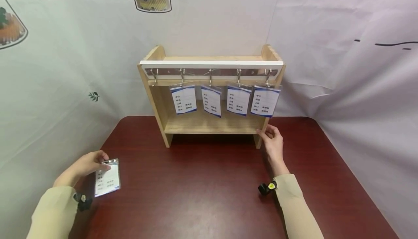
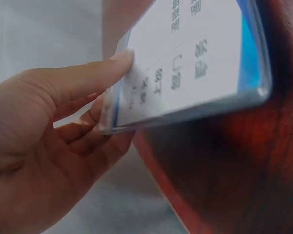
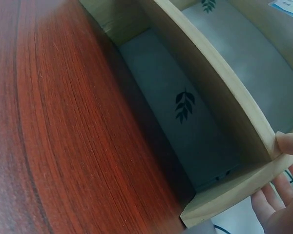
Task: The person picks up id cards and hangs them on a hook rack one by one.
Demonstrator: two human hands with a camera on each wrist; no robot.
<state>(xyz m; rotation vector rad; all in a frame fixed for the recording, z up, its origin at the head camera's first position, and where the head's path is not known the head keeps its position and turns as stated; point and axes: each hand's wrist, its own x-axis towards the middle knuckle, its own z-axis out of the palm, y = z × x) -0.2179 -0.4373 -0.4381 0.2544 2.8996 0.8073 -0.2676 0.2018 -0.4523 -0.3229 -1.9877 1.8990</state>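
At the left of the table, my left hand [image 1: 85, 165] pinches a clear-sleeved name badge [image 1: 109, 181] by its slotted end. In the left wrist view the thumb lies on the badge's [image 2: 185, 63] printed face, with the fingers behind it. My right hand [image 1: 274, 145] grips the lower right side panel of a wooden rack [image 1: 209, 127]. Seen from the right wrist, the thumb is at the front of the shelf edge [image 3: 239, 100] and the fingers are round the panel's outer side. Several matching badges [image 1: 239, 100] hang from the rack's metal hooks, right of the leftmost hook [image 1: 152, 75].
The rack stands at the back of a dark red wooden table [image 1: 196, 184]. White fabric [image 1: 225, 17] with printed plants hangs behind and along both sides. A white rail [image 1: 209, 65] across the rack's front carries the hooks.
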